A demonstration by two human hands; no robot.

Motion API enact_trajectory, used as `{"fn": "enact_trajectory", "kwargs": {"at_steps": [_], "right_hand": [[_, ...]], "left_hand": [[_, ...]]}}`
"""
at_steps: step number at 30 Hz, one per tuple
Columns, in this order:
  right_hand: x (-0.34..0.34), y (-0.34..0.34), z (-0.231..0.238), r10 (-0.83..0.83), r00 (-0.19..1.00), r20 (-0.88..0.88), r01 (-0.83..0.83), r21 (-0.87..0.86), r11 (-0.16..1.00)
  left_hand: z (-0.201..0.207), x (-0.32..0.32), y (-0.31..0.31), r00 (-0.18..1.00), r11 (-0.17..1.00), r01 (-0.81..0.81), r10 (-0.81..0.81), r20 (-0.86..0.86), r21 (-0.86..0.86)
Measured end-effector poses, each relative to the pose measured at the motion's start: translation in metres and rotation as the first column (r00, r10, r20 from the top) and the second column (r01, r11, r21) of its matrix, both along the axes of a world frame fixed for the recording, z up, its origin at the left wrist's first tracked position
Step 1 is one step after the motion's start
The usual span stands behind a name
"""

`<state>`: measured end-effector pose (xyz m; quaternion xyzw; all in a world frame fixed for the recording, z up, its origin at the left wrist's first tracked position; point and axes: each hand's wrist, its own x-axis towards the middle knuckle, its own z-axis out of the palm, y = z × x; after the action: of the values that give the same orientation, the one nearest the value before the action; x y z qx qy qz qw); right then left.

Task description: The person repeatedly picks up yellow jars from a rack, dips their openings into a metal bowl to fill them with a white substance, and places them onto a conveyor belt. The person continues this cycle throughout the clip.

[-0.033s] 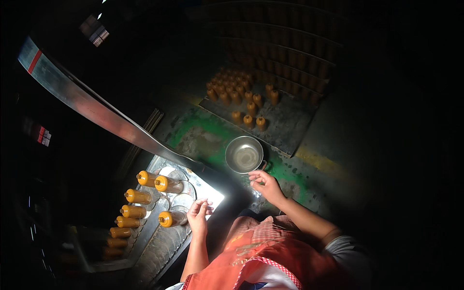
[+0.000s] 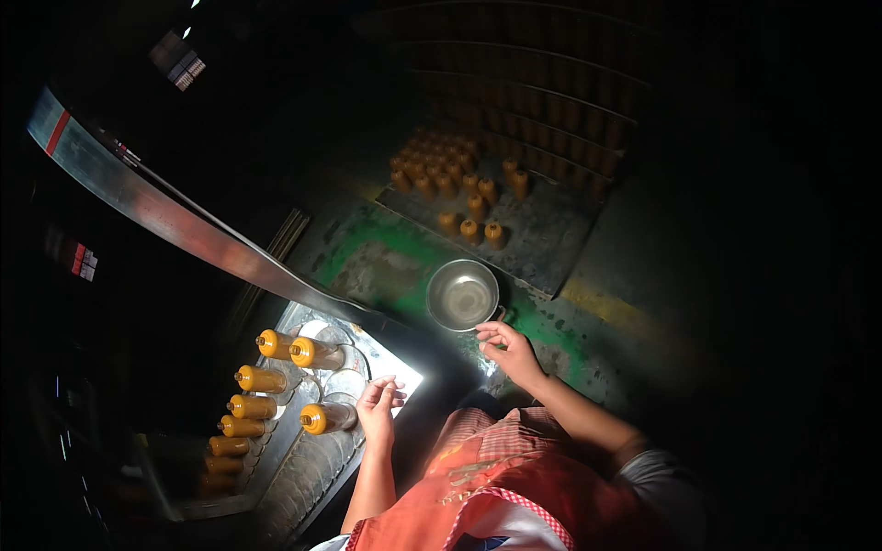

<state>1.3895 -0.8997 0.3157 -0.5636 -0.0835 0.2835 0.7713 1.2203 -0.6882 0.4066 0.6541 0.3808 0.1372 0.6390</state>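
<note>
The near bottle (image 2: 326, 418), orange at the top and clearer toward its base, stands upright on the conveyor (image 2: 308, 473), to the left of the metal pan (image 2: 464, 298) and nearer the body. Between that bottle and the pan is the left hand (image 2: 379, 402), its fingers loosely curled toward the thumb and apart from the glass; I cannot tell whether anything thin is pinched there. The right hand (image 2: 508, 349) is just on the body side of the pan, thumb and fingers parted, close to the rim; contact is unclear. Any grip on a bottle looks safest around its body, kept upright, with fingers clear of the moving-plate edges. The row of bottles (image 2: 260, 378) farther left of the pan stands close together, so knocks are a risk. Beyond the pan, more bottles (image 2: 494, 234) stand on a board (image 2: 556, 243).
</note>
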Motion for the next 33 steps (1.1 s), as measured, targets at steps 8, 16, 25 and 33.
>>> {"fn": "enact_trajectory", "kwargs": {"at_steps": [8,16,25,33], "right_hand": [[0.115,-0.069,-0.095,-0.135,0.976,-0.17,0.116,-0.118,0.986],[0.262,-0.098,-0.131,-0.316,0.923,-0.218,0.198,-0.436,0.878],[0.459,0.052,-0.202,0.171,0.979,0.114,-0.119,-0.366,0.923],[0.591,0.201,-0.355,0.625,0.769,0.13,-0.495,-0.497,0.713]], "left_hand": [[-0.119,0.157,0.031,0.993,0.992,-0.042,0.028,-0.115,-0.117],[-0.244,0.366,0.102,0.967,0.973,0.155,-0.184,-0.177,-0.17],[-0.335,0.459,0.158,0.955,0.99,0.095,-0.121,-0.269,-0.106],[-0.468,0.497,0.168,0.837,0.776,-0.532,0.421,-0.35,-0.337]]}}
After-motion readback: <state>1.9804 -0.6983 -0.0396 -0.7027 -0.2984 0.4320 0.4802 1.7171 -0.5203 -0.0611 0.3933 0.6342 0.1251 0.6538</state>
